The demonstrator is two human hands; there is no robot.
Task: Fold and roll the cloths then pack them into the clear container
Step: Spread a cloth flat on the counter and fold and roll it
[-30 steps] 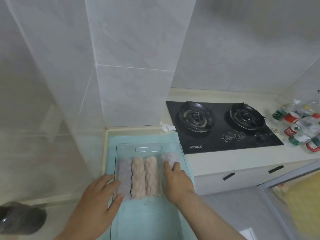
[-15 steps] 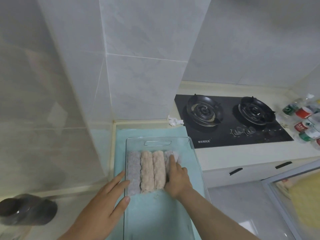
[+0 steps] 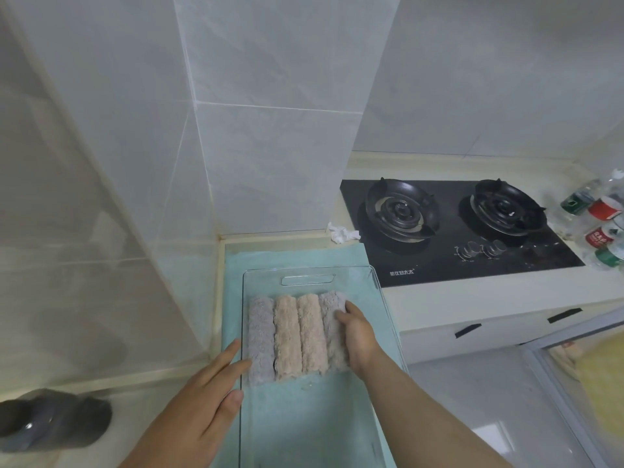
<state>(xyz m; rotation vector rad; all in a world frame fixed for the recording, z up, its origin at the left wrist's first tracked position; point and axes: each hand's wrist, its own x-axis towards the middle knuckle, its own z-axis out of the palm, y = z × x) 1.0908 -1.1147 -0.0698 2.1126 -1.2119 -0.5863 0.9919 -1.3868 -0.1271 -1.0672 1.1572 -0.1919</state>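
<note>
Smooth teal mat [image 3: 297, 258], clear rectangular container [image 3: 263, 282], four fluffy rolled cloths [image 3: 287, 336]

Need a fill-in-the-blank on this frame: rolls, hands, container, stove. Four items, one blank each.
1. The clear container holds ____ rolled cloths side by side.
2. The right hand holds the roll at the row's ____ end.
3. The left hand, fingers straight, touches the container's ____ wall.
4. The black stove on the counter has ____ burners.

Missing words: four; right; left; two
</note>
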